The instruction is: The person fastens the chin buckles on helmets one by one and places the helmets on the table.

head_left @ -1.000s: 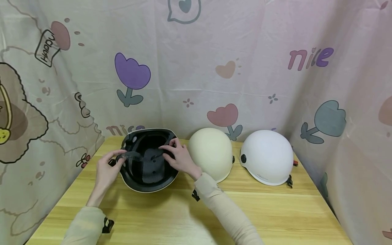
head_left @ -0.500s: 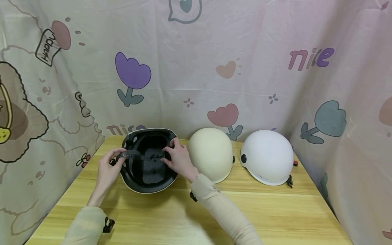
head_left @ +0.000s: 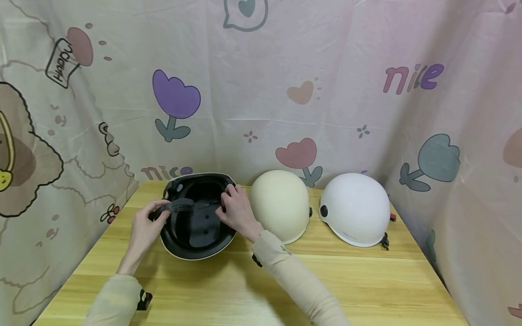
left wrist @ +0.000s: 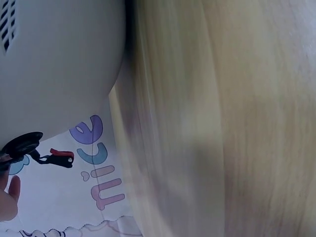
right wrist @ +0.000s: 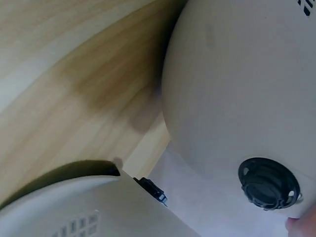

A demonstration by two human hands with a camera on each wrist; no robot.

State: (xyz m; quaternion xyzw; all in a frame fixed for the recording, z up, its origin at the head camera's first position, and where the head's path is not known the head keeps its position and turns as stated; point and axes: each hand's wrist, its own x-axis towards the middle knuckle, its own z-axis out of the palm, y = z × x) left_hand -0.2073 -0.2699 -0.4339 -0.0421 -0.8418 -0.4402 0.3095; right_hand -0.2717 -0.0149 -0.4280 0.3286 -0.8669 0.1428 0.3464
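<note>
1. A person works over an upturned helmet (head_left: 195,254) at the left of the counter (head_left: 228,290), the opening facing up and toward the head camera, a hand at each side
2. The padded dark strap (head_left: 182,205) lies to the right of the left hand (head_left: 147,226), its long axis running crosswise over the opening toward the right hand (head_left: 238,213); the left hand is the nearer to its padded stretch
3. The left hand pinches the padded strap near its left end, thumb against fingers, just beside the helmet's left rim
4. The right hand bends its fingers inward at the opposite side, apparently pinching a thin strap end that shows only as a dark line
5. Inside the helmet, a black lining holds a mesh-like pad (head_left: 204,228); deeper parts are too dark to read
6. The left wrist view catches a red-and-black buckle (left wrist: 62,158) hanging from a black disc (left wrist: 23,144) on the pale shell, fingertips close by
7. To the right stand a cream helmet (head_left: 279,206), near the right hand, and a white helmet (head_left: 355,210) farther along, both dome up, their insides hidden, before a printed cloth (head_left: 244,90)
</note>
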